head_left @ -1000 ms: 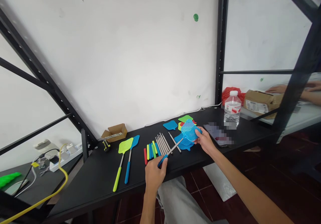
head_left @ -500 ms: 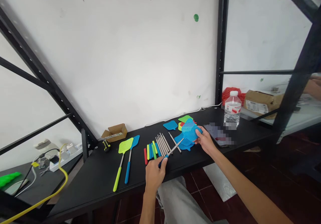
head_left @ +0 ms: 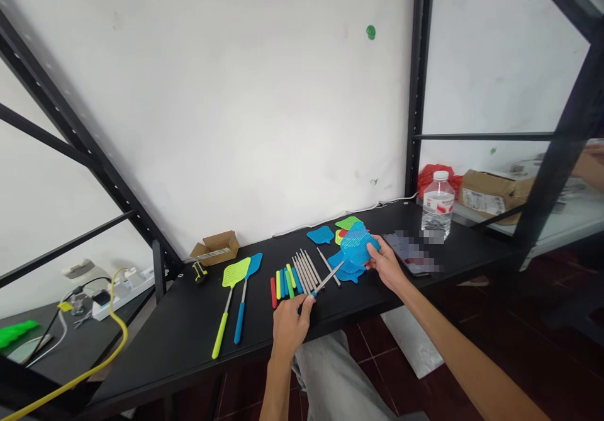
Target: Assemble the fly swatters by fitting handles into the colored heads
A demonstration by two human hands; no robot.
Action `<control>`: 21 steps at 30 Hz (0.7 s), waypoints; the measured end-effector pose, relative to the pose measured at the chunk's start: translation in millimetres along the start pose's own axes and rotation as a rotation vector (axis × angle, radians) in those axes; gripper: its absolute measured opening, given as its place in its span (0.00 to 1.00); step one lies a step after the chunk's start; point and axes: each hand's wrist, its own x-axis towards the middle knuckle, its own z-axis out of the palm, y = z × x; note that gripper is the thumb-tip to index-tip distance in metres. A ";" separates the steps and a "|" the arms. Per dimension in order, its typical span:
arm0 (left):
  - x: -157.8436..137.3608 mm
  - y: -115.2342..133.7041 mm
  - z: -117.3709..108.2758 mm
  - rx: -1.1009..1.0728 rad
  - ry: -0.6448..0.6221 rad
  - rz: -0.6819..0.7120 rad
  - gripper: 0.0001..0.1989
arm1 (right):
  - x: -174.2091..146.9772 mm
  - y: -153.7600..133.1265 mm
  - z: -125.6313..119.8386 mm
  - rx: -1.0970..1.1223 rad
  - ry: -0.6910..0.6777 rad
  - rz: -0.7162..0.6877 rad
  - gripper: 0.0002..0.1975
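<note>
Co-worker's arm [head_left: 589, 167] shifted rightward, left hand [head_left: 291, 321] gripping blue-handled rod [head_left: 327, 277], right hand [head_left: 383, 261] pinching blue mesh head [head_left: 356, 245] near rod tip, bottle of clear liquid [head_left: 436, 216] beyond right hand, open box [head_left: 223, 248], contents hidden, beyond left.

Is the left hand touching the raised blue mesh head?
No: the right hand holds the blue mesh head, while the left hand grips a blue handle.

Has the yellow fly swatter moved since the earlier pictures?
No, the yellow fly swatter lies where it did, judged by the small cardboard box near it.
</note>
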 end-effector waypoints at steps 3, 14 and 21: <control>0.5 -0.6 0.4 -0.002 -0.003 0.006 0.25 | -0.3 -1.0 -0.1 -0.018 -0.007 0.000 0.22; 1.7 -0.3 -0.6 -0.049 -0.002 0.022 0.25 | 1.2 4.2 -2.6 -0.142 -0.031 -0.020 0.22; 1.6 -1.3 -0.2 -0.044 -0.003 -0.001 0.25 | 0.8 6.2 -1.9 -0.286 -0.125 -0.024 0.24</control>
